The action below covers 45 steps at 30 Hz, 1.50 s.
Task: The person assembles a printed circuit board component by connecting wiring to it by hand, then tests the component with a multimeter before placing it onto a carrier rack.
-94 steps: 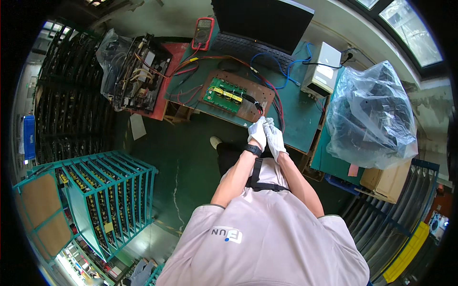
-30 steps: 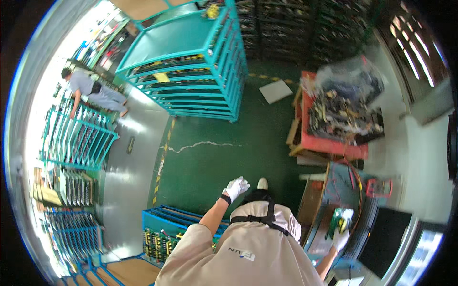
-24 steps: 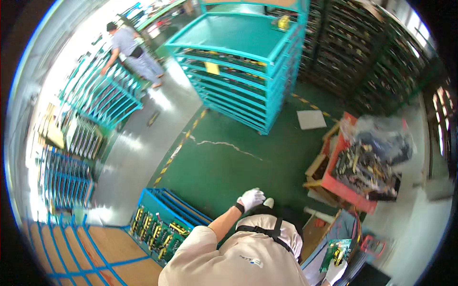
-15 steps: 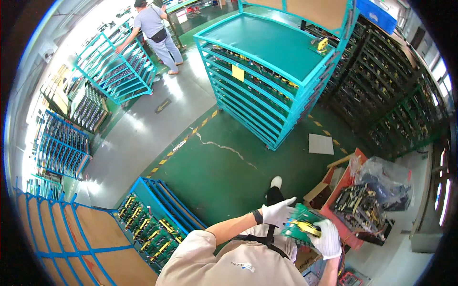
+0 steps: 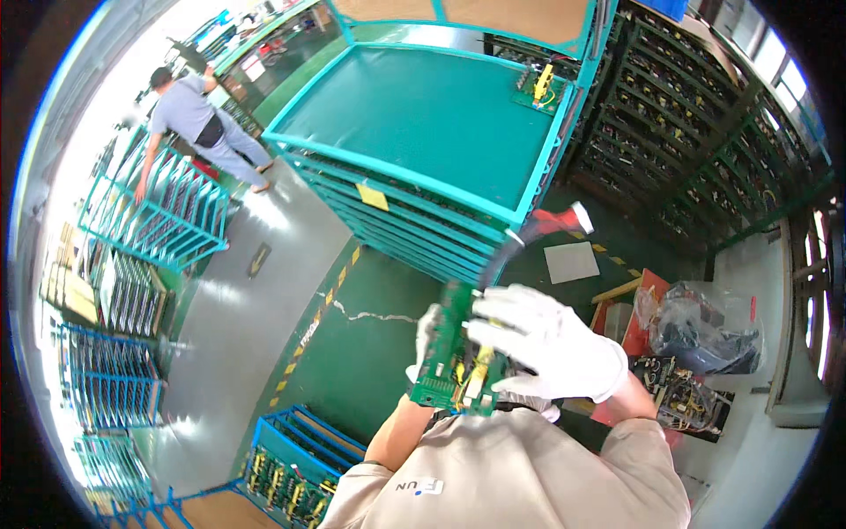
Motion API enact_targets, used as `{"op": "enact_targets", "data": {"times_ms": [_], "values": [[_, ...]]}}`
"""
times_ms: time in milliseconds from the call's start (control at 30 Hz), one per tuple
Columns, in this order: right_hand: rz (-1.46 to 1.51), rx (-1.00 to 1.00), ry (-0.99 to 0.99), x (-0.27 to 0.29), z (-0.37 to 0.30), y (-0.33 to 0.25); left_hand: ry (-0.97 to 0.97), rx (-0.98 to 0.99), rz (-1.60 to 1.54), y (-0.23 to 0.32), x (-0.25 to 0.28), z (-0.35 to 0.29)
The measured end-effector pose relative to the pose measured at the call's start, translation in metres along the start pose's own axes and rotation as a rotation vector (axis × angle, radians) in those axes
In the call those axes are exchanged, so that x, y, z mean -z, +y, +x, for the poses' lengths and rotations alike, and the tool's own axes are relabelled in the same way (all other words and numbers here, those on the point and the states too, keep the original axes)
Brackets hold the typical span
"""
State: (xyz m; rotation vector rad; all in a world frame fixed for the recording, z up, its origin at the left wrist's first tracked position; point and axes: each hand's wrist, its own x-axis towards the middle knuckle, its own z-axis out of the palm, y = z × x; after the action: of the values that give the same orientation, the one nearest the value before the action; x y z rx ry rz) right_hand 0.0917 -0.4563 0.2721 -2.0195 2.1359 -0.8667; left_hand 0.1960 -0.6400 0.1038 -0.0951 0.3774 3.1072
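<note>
A green circuit board [image 5: 445,357] with yellow and white parts is held up in front of my chest, tilted and somewhat blurred. At its left edge is my white-gloved left hand [image 5: 426,339], closed on it; the board hides part of the fingers. My right hand [image 5: 551,344], also in a white glove, reaches over the right side, its fingers and thumb on the board around the yellow part. Beyond my hands stands a teal rack [image 5: 414,132], its flat top carrying another circuit board [image 5: 538,91] with a yellow part at the far right corner.
Dark racks of boards [image 5: 679,123] line the right. A bin with clear plastic [image 5: 705,326] and loose electronics [image 5: 683,401] lie to my right. A blurred red and white object [image 5: 560,220] is by the teal rack. At far left a person [image 5: 198,123] touches a cart [image 5: 159,212].
The board has moved left and up in front of me, with both hands on it. My left hand has gone from beside the board onto its left edge. The view has turned right.
</note>
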Motion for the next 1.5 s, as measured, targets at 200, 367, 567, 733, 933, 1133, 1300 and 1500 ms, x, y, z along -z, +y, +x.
{"op": "enact_targets", "data": {"times_ms": [200,367,567,733,933,1133,1300,1500], "values": [[0.106,-0.488,0.478,-0.018,0.063,0.051,-0.308,-0.33,0.144,0.067,-0.053,0.102],[-0.148,-0.626,0.647,-0.032,0.119,0.102,0.247,-0.386,0.611,0.096,-0.053,0.179],[0.002,-0.907,0.869,-0.028,0.172,0.168,-0.104,0.033,0.243,0.126,-0.05,0.241],[0.027,-0.977,1.08,-0.045,0.205,0.213,-0.071,0.113,0.675,0.177,-0.046,0.318],[-0.269,-1.098,0.927,-0.051,0.221,0.256,-0.178,0.163,1.234,0.287,-0.023,0.456],[-0.358,-1.225,0.676,-0.052,0.222,0.292,-0.492,0.341,1.648,0.223,-0.069,0.599],[-0.415,-1.271,0.681,-0.058,0.222,0.316,-0.928,0.156,1.865,0.19,-0.062,0.685],[-0.459,-1.352,0.797,-0.05,0.213,0.349,-1.104,0.112,1.953,0.178,-0.077,0.736]]}}
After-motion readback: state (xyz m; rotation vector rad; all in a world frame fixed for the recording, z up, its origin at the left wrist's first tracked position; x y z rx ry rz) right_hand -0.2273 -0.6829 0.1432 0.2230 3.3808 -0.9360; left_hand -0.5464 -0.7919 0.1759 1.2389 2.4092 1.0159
